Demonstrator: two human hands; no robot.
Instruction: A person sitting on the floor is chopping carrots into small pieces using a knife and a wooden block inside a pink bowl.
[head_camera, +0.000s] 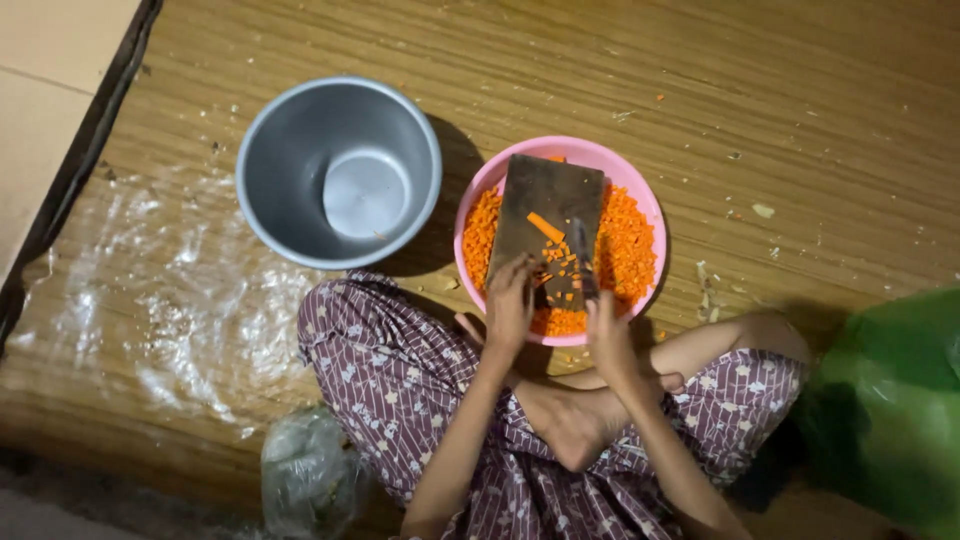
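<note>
The floor (800, 110) is brown wood with little scraps on it. A pink bowl (650, 215) of chopped carrot bits (630, 250) has a dark board (545, 200) across it. The left hand (510, 305) pinches carrot on the board. The right hand (608, 335) grips a knife (583, 260). A grey pot (340, 170) sits just beside the bowl, with a green bag (890, 410) at the right edge.
</note>
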